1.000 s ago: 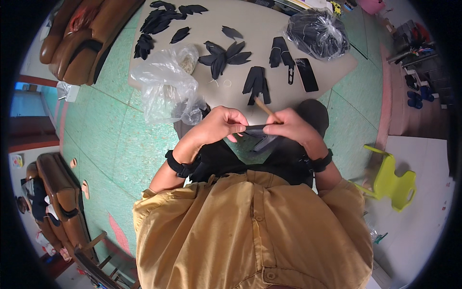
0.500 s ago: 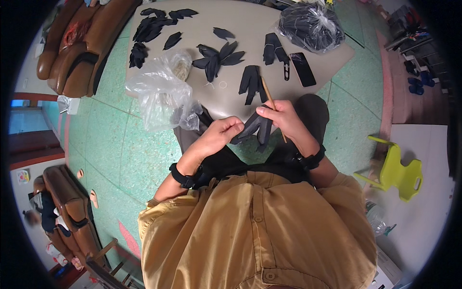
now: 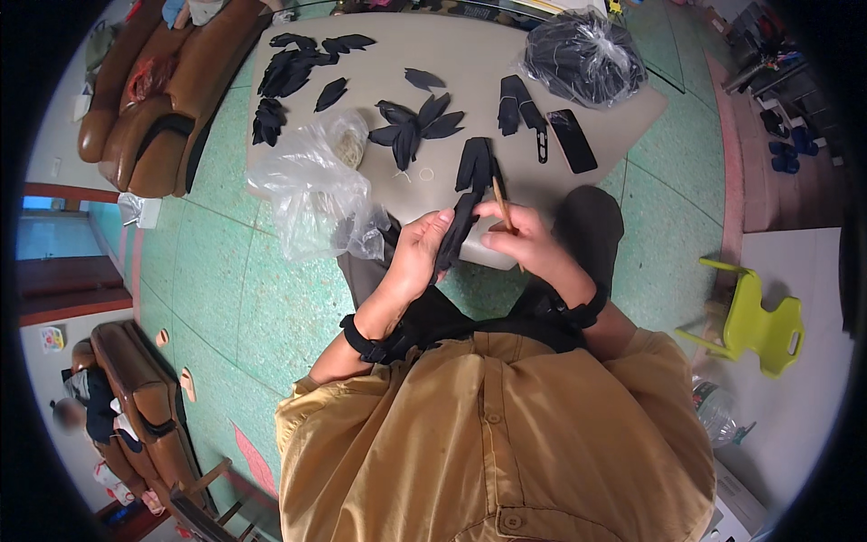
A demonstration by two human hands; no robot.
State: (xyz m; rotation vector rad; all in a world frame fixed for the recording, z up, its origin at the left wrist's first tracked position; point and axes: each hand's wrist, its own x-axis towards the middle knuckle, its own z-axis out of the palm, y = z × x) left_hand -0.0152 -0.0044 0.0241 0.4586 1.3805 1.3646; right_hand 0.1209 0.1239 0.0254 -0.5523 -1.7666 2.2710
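My left hand [image 3: 423, 251] is closed on a narrow black cloth strip [image 3: 458, 237], the thumb lying along its edge. The strip is held lengthwise over my lap at the table's near edge. A thin wooden stick [image 3: 499, 195] passes through my right hand [image 3: 540, 251], which is partly curled around it just right of the strip. Right thumb and forefinger are apart, with the forefinger close to the strip's upper end. Just beyond both hands lies a folded black cloth piece [image 3: 473, 164] on the beige table [image 3: 379, 54]; the strip's far end overlaps its lower part.
Black leaf-shaped cloth pieces [image 3: 415, 129] are spread across the table. A clear plastic bag [image 3: 312, 185] lies at the left, a stuffed bag [image 3: 585, 54] at the far right. Black snips [image 3: 542, 144] and a phone [image 3: 573, 142] are right of centre. A green chair [image 3: 759, 316] stands right.
The black cloth has turned from a spread V shape to a narrow upright strip. My right hand has moved slightly down and off the cloth, its fingers opening a little, still with the stick.
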